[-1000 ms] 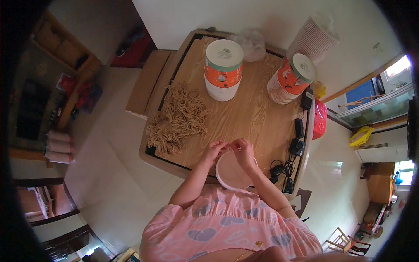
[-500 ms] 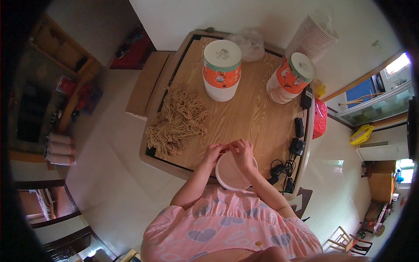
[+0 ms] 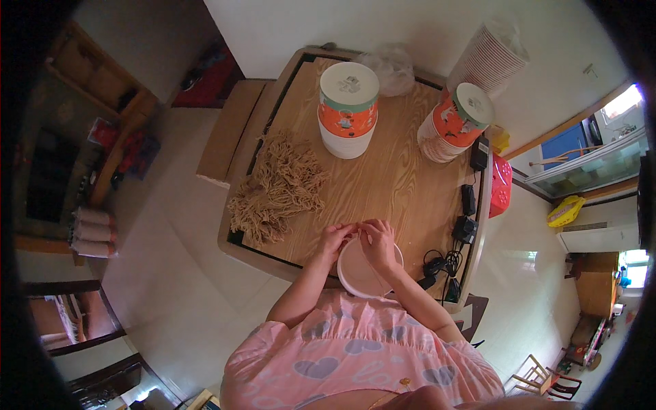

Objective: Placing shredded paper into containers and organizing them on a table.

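A round white paper bucket sits at the near table edge, against my body, its open top facing up. At its far rim my left hand has its fingers closed in a pinch on the rim. Beside it, my right hand is also pinched shut, its fingertips close to the left ones. A thin cord seems to run from the right hand down across the bucket; its end between the fingers is hidden. Left of the hands lies a heap of twisted beige cords.
An upside-down stack of orange, green and white buckets stands at the table's far middle. A similar stack is farther right, by a tall bagged stack of paper cups. Black adapters and cables line the right edge. A clear plastic bag lies behind.
My fingers shift slightly at the bucket's far rim, the right hand moving a little to the left. The bucket and everything else on the table stay in place.
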